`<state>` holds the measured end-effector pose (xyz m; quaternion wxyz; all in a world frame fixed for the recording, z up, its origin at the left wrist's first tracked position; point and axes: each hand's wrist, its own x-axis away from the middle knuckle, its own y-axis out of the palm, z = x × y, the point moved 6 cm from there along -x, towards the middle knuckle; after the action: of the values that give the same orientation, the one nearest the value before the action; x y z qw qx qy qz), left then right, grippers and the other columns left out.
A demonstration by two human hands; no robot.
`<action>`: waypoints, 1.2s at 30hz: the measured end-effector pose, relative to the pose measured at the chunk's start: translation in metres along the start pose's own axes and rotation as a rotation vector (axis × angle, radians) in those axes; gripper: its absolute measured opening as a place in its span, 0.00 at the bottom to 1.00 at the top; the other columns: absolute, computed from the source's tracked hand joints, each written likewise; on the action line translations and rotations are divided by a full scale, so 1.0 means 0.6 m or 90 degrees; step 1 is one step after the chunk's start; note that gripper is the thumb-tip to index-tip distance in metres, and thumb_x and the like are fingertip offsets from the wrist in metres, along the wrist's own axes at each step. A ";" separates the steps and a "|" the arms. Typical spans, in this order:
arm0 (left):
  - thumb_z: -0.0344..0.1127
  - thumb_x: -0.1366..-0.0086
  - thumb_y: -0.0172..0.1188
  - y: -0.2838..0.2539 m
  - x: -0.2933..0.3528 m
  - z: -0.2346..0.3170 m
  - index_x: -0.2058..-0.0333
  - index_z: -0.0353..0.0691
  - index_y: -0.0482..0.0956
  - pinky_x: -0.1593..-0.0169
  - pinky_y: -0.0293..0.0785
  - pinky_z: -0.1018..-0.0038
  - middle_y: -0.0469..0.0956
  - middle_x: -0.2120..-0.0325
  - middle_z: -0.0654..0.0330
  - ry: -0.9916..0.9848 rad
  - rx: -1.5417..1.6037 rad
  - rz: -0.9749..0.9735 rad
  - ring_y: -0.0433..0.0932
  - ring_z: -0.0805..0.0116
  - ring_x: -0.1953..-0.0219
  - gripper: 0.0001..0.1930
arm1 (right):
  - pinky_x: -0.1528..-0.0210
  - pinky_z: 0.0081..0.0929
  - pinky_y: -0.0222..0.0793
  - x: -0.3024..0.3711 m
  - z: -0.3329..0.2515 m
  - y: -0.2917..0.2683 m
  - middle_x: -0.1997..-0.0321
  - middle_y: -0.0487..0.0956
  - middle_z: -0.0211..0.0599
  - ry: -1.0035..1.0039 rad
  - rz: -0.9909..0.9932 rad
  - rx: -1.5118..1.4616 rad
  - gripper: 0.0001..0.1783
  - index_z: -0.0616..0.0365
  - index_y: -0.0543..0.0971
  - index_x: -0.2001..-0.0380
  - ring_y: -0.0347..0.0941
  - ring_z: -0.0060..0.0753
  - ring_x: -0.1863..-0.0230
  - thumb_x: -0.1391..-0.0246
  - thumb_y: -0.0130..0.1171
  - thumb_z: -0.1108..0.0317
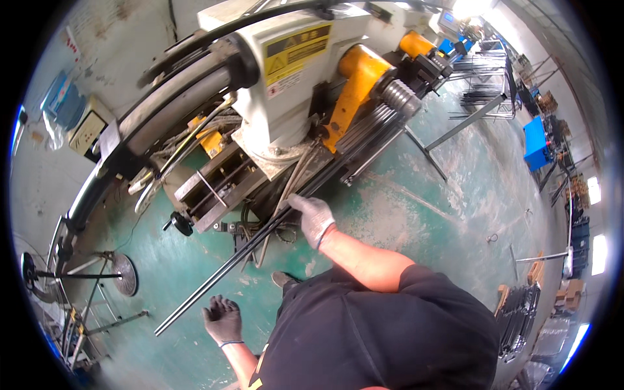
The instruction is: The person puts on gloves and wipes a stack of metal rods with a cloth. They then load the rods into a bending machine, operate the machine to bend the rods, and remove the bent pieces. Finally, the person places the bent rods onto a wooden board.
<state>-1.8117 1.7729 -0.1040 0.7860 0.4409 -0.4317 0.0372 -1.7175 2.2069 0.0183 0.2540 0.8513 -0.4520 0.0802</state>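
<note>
Two long, thin dark metal tubes (208,286), side by side, slant from the machine down to the lower left, with their near ends over the floor. My right hand (315,218), in a pale grey knit glove, is closed around them close to the machine. My left hand (223,318), in a darker-soiled glove, hangs just below the tubes' near end, apart from them. Its fingers are loosely bent and hold nothing. Beyond the right hand, an orange arm (354,91) and a ribbed metal roller (401,97) stand above more long bars.
A white machine body (260,123) with a yellow warning label stands ahead. A black handwheel (182,223) juts out at its left. Racks of thin bars (484,94) stand far right, near a blue box (536,143). A round-seated stool (125,275) is at left.
</note>
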 end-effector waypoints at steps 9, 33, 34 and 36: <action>0.58 0.17 0.46 0.091 -0.027 -0.245 0.53 0.38 0.80 0.52 0.71 0.59 0.78 0.61 0.55 -0.214 -0.166 -0.118 0.72 0.58 0.61 0.26 | 0.39 0.25 0.75 -0.013 0.046 -0.076 0.47 0.88 0.36 0.179 -0.236 -0.001 0.24 0.63 0.84 0.41 0.82 0.26 0.46 0.26 0.65 0.53; 0.62 0.17 0.50 0.483 -0.047 -1.171 0.27 0.36 0.70 0.22 0.57 0.59 0.68 0.26 0.54 -0.443 -0.767 -0.247 0.62 0.59 0.24 0.36 | 0.42 0.51 0.77 -0.054 -0.220 -0.630 0.55 0.88 0.54 -0.115 -0.179 0.835 0.25 0.59 0.87 0.59 0.84 0.61 0.48 0.33 0.61 0.45; 0.62 0.17 0.50 0.501 -0.031 -1.192 0.27 0.36 0.70 0.22 0.57 0.59 0.68 0.25 0.54 -0.477 -0.750 -0.262 0.61 0.59 0.23 0.37 | 0.43 0.52 0.77 -0.052 -0.240 -0.640 0.56 0.88 0.54 -0.112 -0.155 0.819 0.24 0.59 0.87 0.60 0.84 0.62 0.49 0.32 0.61 0.46; 0.62 0.17 0.50 0.481 -0.083 -1.241 0.26 0.35 0.69 0.22 0.56 0.59 0.65 0.24 0.54 -0.475 -0.746 -0.300 0.60 0.58 0.22 0.37 | 0.44 0.54 0.76 -0.058 -0.280 -0.654 0.59 0.88 0.54 -0.152 -0.132 0.822 0.21 0.58 0.88 0.63 0.84 0.61 0.50 0.31 0.59 0.50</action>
<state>-1.4886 2.5048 -0.1264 0.6804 0.0128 -0.5135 -0.5227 -1.4041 2.4987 0.0087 -0.3529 0.8745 -0.2539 0.2150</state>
